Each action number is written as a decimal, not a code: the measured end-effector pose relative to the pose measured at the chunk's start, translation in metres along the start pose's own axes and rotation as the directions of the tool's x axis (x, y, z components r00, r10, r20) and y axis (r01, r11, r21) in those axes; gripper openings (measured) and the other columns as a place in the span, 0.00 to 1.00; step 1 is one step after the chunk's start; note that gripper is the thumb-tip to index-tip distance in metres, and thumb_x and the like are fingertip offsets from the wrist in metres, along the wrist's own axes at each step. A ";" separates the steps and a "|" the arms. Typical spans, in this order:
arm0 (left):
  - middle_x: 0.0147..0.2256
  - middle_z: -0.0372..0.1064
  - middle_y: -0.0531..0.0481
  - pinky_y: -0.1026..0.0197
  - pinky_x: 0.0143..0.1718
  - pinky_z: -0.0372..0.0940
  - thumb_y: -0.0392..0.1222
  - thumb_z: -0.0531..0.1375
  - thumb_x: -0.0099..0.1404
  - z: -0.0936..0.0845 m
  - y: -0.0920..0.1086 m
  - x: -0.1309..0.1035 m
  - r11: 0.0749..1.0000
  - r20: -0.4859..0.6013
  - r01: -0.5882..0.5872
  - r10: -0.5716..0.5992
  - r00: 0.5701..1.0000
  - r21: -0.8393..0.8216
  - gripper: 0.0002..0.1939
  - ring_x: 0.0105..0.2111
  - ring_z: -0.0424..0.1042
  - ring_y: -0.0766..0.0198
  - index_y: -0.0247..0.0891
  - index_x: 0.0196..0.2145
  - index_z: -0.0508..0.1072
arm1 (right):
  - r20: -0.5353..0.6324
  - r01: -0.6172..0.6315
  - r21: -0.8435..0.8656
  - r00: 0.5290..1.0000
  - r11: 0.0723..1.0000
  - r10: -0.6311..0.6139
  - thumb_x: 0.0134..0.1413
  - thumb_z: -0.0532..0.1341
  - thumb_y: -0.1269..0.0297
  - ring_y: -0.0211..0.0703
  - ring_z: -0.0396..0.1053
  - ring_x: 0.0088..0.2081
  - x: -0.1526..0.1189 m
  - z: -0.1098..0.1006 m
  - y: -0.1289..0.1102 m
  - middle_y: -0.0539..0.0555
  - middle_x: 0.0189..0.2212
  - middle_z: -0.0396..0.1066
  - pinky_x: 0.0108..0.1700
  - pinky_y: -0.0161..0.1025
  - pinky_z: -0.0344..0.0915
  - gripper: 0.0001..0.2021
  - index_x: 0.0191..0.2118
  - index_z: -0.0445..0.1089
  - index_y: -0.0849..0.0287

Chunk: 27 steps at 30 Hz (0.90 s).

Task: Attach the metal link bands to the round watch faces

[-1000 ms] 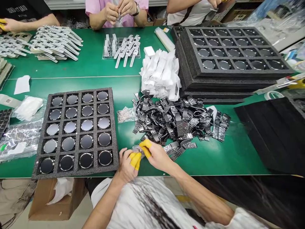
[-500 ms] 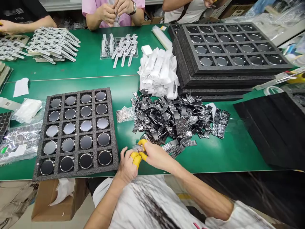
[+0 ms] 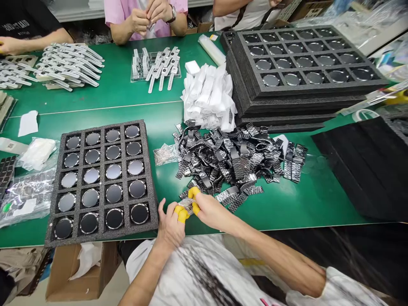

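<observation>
My left hand point(image 3: 172, 221) and my right hand point(image 3: 208, 210), both with yellow finger covers, pinch a small clear plastic bag point(image 3: 187, 204) between them at the table's front edge. Small dark bits seem to show inside the bag. Just beyond my hands lies a heap of black metal link straps point(image 3: 223, 157). To the left of my left hand sits a grey foam tray point(image 3: 148, 170) with round watch faces in its compartments. Another clear bag of small metal pieces point(image 3: 165, 154) rests between tray and heap.
White wrapped bundles point(image 3: 208, 97) stand behind the heap, beside stacked foam trays point(image 3: 255, 104) of watch faces. White straps point(image 3: 72, 66) lie at the back left. A black sheet point(image 3: 366, 170) covers the right side. Other people's hands point(image 3: 146, 19) work across the green table point(image 3: 105, 108).
My hands have moved slightly apart, and more of the small bag shows between them. The whole view has shifted a little.
</observation>
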<state>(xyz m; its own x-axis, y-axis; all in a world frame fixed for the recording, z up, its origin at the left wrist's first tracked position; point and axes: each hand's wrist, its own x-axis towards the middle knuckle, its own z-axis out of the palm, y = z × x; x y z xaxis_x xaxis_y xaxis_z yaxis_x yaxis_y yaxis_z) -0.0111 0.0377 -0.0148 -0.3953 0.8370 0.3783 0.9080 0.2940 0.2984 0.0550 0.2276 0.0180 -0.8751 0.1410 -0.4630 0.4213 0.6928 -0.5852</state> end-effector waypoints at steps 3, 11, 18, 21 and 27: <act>0.31 0.77 0.51 0.36 0.66 0.50 0.20 0.53 0.57 -0.001 0.000 0.003 0.999 -0.020 -0.012 0.013 1.000 0.034 0.19 0.44 0.75 0.51 0.40 0.39 0.71 | 0.022 0.019 -0.091 1.000 0.996 -0.017 0.57 0.56 0.80 0.48 0.68 0.33 0.004 -0.005 0.001 0.57 0.36 0.73 0.33 0.41 0.49 0.09 0.38 0.63 0.57; 0.43 0.77 0.41 0.30 0.63 0.57 0.27 0.55 0.62 -0.004 0.000 0.012 0.996 -0.004 0.050 -0.050 0.999 -0.074 0.19 0.51 0.72 0.46 0.38 0.49 0.71 | 0.120 0.266 -0.320 0.963 0.909 -0.240 0.63 0.58 0.78 0.55 0.76 0.40 0.007 -0.013 -0.003 0.62 0.44 0.75 0.34 0.43 0.61 0.12 0.47 0.73 0.59; 0.52 0.72 0.39 0.42 0.58 0.70 0.31 0.55 0.72 0.000 -0.001 0.041 0.887 -0.113 0.308 -0.365 0.924 -0.345 0.13 0.55 0.71 0.52 0.40 0.52 0.69 | 0.118 0.333 -0.528 0.940 0.781 -0.321 0.68 0.59 0.74 0.54 0.79 0.44 0.009 -0.015 -0.001 0.61 0.44 0.77 0.34 0.41 0.71 0.10 0.47 0.77 0.59; 0.50 0.74 0.36 0.43 0.58 0.70 0.31 0.55 0.71 0.005 0.000 0.086 0.855 -0.004 0.441 -0.459 0.888 -0.273 0.13 0.54 0.72 0.48 0.37 0.50 0.72 | 0.143 0.346 -0.526 0.937 0.777 -0.320 0.65 0.60 0.77 0.55 0.81 0.43 0.015 -0.011 -0.006 0.62 0.41 0.81 0.36 0.41 0.73 0.11 0.43 0.81 0.61; 0.55 0.73 0.27 0.41 0.58 0.69 0.40 0.57 0.73 0.020 -0.006 0.173 0.712 0.378 0.695 -0.674 0.635 0.101 0.19 0.58 0.71 0.41 0.27 0.56 0.73 | 0.108 0.353 -0.546 0.929 0.760 -0.355 0.58 0.57 0.85 0.57 0.84 0.36 0.036 0.015 0.003 0.64 0.35 0.83 0.36 0.44 0.77 0.20 0.43 0.84 0.61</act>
<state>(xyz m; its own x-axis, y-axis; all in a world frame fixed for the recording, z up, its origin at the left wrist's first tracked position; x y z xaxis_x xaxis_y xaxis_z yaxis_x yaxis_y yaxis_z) -0.0822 0.1902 0.0311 -0.8104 0.5078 -0.2921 0.3854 0.8377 0.3870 0.0279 0.2236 -0.0106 -0.9366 -0.1907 -0.2941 -0.1191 0.9623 -0.2445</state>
